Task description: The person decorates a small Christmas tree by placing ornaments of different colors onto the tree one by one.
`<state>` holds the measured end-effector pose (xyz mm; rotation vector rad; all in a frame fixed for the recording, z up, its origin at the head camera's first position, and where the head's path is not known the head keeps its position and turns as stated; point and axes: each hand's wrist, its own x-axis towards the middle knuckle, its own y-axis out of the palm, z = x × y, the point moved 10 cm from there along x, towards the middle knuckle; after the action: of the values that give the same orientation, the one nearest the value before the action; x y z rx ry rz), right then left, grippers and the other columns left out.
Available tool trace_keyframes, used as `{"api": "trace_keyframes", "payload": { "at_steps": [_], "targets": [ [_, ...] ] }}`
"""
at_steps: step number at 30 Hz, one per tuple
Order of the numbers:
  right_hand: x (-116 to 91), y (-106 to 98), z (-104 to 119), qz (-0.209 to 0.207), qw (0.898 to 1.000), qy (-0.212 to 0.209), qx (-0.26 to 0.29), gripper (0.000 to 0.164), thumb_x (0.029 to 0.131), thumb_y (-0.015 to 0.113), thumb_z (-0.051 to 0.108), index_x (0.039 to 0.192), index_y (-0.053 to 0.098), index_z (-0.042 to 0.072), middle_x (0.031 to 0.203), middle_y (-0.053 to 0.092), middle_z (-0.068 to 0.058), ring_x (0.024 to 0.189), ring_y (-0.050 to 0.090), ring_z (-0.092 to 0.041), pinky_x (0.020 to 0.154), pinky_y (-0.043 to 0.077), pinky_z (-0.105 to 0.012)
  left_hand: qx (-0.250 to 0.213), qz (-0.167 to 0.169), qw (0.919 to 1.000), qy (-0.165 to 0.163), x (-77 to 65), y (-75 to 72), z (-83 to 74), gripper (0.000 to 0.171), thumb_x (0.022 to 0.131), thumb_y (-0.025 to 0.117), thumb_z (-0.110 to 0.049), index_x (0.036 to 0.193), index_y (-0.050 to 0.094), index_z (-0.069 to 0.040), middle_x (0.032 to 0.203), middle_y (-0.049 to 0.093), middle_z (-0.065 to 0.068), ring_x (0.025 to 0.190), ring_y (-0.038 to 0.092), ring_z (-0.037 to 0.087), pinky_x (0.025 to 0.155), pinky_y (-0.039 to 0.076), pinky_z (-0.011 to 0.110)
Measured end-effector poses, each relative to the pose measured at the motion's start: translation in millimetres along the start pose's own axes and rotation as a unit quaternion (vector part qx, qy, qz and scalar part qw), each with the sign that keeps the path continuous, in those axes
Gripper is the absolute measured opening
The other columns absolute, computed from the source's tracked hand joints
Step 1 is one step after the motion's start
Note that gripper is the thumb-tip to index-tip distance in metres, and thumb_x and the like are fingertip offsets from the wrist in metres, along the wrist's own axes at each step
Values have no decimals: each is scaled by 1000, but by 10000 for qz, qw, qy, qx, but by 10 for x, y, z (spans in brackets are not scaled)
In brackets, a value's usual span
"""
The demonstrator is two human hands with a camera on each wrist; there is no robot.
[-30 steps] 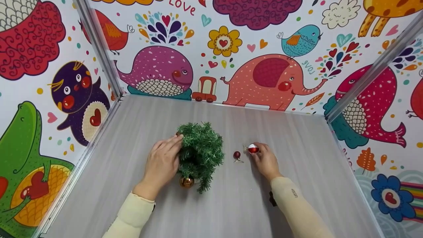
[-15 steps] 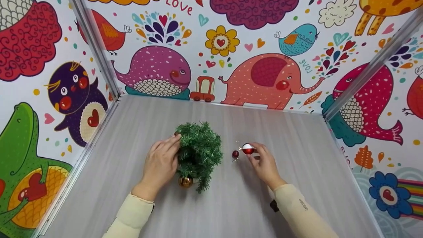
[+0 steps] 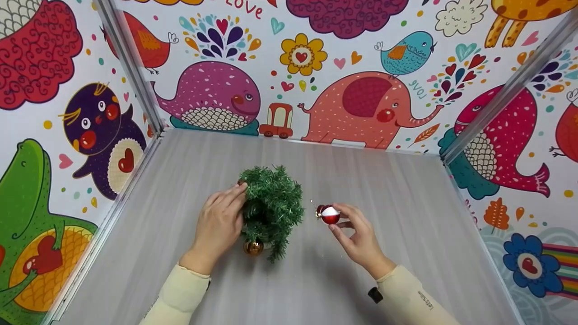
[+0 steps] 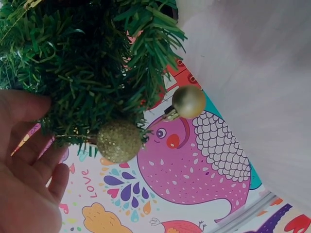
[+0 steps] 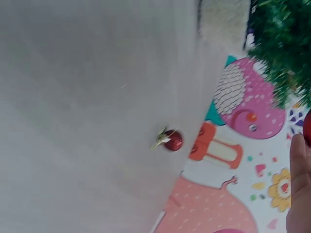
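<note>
A small green artificial Christmas tree [image 3: 273, 198] stands near the middle of the table. My left hand [image 3: 221, 221] holds its left side, and in the left wrist view the thumb and fingers of that hand [image 4: 24, 170] close about a branch. A glittery gold bauble [image 4: 120, 141] and a smooth gold bauble [image 4: 188, 102] hang on the tree. Right of the tree, above the table, my right hand [image 3: 359, 232] pinches a shiny red bauble [image 3: 330, 216] between thumb and fingers. Behind it lies a smaller dark red bauble [image 3: 319, 210], partly hidden in the head view.
The tree's pale block-shaped base [image 5: 223, 26] appears in the right wrist view. Printed cartoon panels [image 3: 216, 95] with metal corner strips [image 3: 131, 67] wall in the grey wood-look table [image 3: 384, 189] at the back and sides.
My right hand has lifted the red bauble off the table and brought it left, toward me, in front of the small dark red one. The left hand keeps its place on the tree.
</note>
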<state>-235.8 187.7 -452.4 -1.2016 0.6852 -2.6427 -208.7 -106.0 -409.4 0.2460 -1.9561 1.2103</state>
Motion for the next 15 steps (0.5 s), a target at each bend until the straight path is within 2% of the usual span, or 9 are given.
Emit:
{"api": "trace_keyframes", "payload": {
  "at_steps": [4,7,15],
  "targets": [
    [88,15,381,32,9986,-446,267,58,72,76,-20,126,58,-11,120,60,-25,92,67,-29,62,59,-43,-33,-85,9999,55,-5,-17,-3,32,80,68,4,112,70,3,133,62,12,120,60,30,99,45,47],
    [135,48,570,140,9967,-680,424,59,70,74,-22,125,57,-13,120,58,-29,94,66,-28,62,59,-43,-33,-102,9999,48,-6,-25,2,31,80,69,4,111,70,2,132,63,12,120,60,30,99,44,47],
    [154,113,737,237,9934,-992,519,59,68,74,-23,123,57,-16,121,58,-29,96,66,-28,63,59,-39,-68,-101,9999,60,-14,-43,-5,25,80,67,2,105,71,1,130,64,13,117,61,32,99,44,45]
  ]
}}
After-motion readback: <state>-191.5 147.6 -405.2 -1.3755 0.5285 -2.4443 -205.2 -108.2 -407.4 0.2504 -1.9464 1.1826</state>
